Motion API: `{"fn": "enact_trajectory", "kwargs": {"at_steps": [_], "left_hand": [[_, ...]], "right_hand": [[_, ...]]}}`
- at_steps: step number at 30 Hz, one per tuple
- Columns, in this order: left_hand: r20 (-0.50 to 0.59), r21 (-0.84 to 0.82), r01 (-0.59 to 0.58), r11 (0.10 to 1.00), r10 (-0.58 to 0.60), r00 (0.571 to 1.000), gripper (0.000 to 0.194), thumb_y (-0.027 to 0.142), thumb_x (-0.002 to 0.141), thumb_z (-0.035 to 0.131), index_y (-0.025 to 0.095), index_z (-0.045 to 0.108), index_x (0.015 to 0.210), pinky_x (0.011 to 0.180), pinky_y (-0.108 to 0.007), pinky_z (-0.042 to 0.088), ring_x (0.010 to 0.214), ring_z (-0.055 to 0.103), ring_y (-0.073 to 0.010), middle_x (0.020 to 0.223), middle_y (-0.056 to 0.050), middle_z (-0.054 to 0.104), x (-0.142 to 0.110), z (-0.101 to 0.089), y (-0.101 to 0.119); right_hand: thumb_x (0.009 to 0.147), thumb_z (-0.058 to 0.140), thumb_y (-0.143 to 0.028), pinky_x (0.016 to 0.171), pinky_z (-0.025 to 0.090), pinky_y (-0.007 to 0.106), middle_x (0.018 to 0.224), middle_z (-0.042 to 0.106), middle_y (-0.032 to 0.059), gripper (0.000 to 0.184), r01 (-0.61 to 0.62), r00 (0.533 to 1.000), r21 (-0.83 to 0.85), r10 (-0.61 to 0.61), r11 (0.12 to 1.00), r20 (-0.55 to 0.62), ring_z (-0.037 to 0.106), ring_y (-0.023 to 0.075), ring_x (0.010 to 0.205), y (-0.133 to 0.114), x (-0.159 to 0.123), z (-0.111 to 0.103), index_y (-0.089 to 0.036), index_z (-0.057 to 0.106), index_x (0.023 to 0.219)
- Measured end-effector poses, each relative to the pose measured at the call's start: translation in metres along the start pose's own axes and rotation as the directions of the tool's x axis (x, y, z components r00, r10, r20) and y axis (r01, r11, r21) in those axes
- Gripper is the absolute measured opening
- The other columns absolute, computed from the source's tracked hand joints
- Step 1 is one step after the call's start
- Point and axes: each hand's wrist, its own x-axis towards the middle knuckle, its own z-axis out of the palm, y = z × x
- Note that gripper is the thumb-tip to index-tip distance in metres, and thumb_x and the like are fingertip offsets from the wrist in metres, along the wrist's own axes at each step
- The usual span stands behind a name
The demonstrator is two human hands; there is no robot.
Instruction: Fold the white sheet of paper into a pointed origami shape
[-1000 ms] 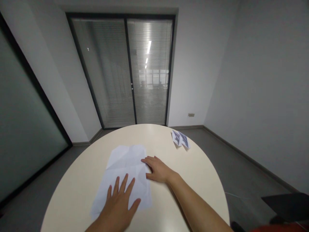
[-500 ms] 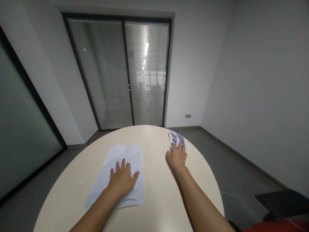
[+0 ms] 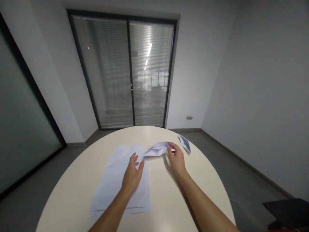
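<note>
My right hand (image 3: 177, 158) pinches one end of a crumpled, folded piece of white paper (image 3: 157, 149), held just above the table. The paper's free end points left toward my left hand (image 3: 133, 172). That hand is open, thumb and fingers apart, over the white paper sheets (image 3: 116, 180); a gap separates it from the folded piece. The sheets lie in a loose stack, slightly creased, at the left of the table. Another folded paper with blue-purple shading (image 3: 185, 143) rests by the table's far right edge, beyond my right hand.
The round cream table (image 3: 169, 196) has a curved edge on both sides. Beyond it stand a dark-framed glass door (image 3: 131, 71) with blinds and plain walls. A flat black object (image 3: 287, 209) is at the lower right, off the table.
My right hand has lifted a folded paper from the far right and brought it left. My left hand has risen off the sheets and turned toward it. The view shifted slightly.
</note>
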Motion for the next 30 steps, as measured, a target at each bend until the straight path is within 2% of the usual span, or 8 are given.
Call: {"fn": "enact_trajectory", "kwargs": {"at_steps": [4, 10, 15, 18, 21, 24, 27, 30], "left_hand": [[-0.003, -0.090, -0.033, 0.995, 0.033, 0.999, 0.069, 0.045, 0.093, 0.058, 0.019, 0.030, 0.151, 0.106, -0.041, 0.046, 0.127, 0.060, -0.0261, 0.148, -0.018, 0.053, 0.001, -0.002, 0.005], [-0.052, -0.101, -0.081, 0.992, 0.076, 0.996, 0.033, 0.046, 0.095, 0.052, 0.020, 0.061, 0.113, 0.102, -0.039, 0.047, 0.114, 0.066, -0.0265, 0.117, -0.010, 0.073, -0.005, -0.006, 0.018], [-0.008, -0.167, -0.066, 0.984, 0.066, 0.998, 0.035, 0.049, 0.093, 0.053, 0.019, 0.069, 0.103, 0.096, -0.037, 0.050, 0.105, 0.068, -0.0265, 0.107, -0.009, 0.076, -0.005, -0.007, 0.022], [-0.021, -0.213, -0.013, 0.977, 0.009, 1.000, 0.044, 0.056, 0.090, 0.055, 0.017, 0.074, 0.098, 0.100, -0.039, 0.047, 0.109, 0.067, -0.0289, 0.106, -0.011, 0.077, -0.004, -0.007, 0.022], [-0.065, -0.274, 0.013, 0.962, -0.032, 0.997, 0.052, 0.063, 0.089, 0.052, 0.017, 0.076, 0.095, 0.099, -0.039, 0.047, 0.107, 0.068, -0.0299, 0.103, -0.013, 0.077, -0.002, -0.010, 0.023], [-0.115, -0.307, 0.010, 0.952, -0.048, 0.992, 0.054, 0.066, 0.089, 0.049, 0.017, 0.072, 0.095, 0.084, -0.037, 0.051, 0.092, 0.069, -0.0274, 0.097, -0.011, 0.076, 0.001, -0.013, 0.020], [-0.164, -0.327, 0.035, 0.944, -0.093, 0.982, 0.048, 0.064, 0.087, 0.056, 0.019, 0.064, 0.102, 0.071, -0.032, 0.051, 0.091, 0.068, -0.0258, 0.101, -0.010, 0.074, 0.003, -0.011, 0.016], [-0.168, -0.289, -0.052, 0.956, 0.003, 0.986, 0.045, 0.052, 0.086, 0.066, 0.021, 0.057, 0.117, 0.073, -0.030, 0.052, 0.098, 0.068, -0.0245, 0.110, -0.010, 0.073, 0.001, -0.007, 0.014]], "right_hand": [[0.084, 0.057, -0.029, 0.089, 0.054, 0.040, 0.123, 0.068, 0.0107, 0.036, 0.003, 0.988, 0.120, -0.022, 0.993, 0.156, 0.062, 0.0267, 0.112, -0.018, -0.019, 0.021, -0.020, 0.068, 0.117], [0.079, 0.059, -0.021, 0.095, 0.052, 0.041, 0.118, 0.072, 0.0090, 0.034, -0.022, 0.978, 0.178, -0.016, 0.984, 0.209, 0.065, 0.0251, 0.108, -0.021, -0.032, 0.035, -0.021, 0.072, 0.111], [0.085, 0.062, -0.033, 0.088, 0.053, 0.044, 0.100, 0.077, 0.0104, 0.024, -0.110, 0.976, 0.039, 0.100, 0.993, 0.195, 0.068, 0.0262, 0.084, -0.010, -0.025, 0.027, -0.020, 0.076, 0.098], [0.086, 0.066, -0.046, 0.089, 0.051, 0.043, 0.103, 0.077, 0.0112, 0.030, -0.122, 0.962, 0.124, 0.087, 0.985, 0.257, 0.068, 0.0274, 0.091, -0.006, -0.021, 0.024, -0.020, 0.076, 0.097], [0.083, 0.072, -0.055, 0.093, 0.049, 0.040, 0.113, 0.075, 0.0109, 0.038, -0.207, 0.930, 0.320, 0.084, 0.924, 0.358, 0.066, 0.0270, 0.102, -0.007, -0.018, 0.023, -0.020, 0.076, 0.097], [0.079, 0.076, -0.057, 0.093, 0.047, 0.038, 0.104, 0.076, 0.0078, 0.042, -0.325, 0.895, 0.471, 0.106, 0.820, 0.433, 0.066, 0.0237, 0.095, -0.013, -0.017, 0.022, -0.021, 0.077, 0.100], [0.076, 0.079, -0.058, 0.086, 0.048, 0.035, 0.095, 0.075, 0.0059, 0.041, -0.399, 0.886, 0.558, 0.148, 0.728, 0.440, 0.064, 0.0205, 0.086, -0.019, -0.016, 0.021, -0.021, 0.077, 0.096], [0.074, 0.081, -0.058, 0.079, 0.048, 0.032, 0.094, 0.074, 0.0054, 0.042, -0.429, 0.891, 0.612, 0.196, 0.664, 0.410, 0.062, 0.0190, 0.082, -0.022, -0.015, 0.021, -0.021, 0.076, 0.092]]}}
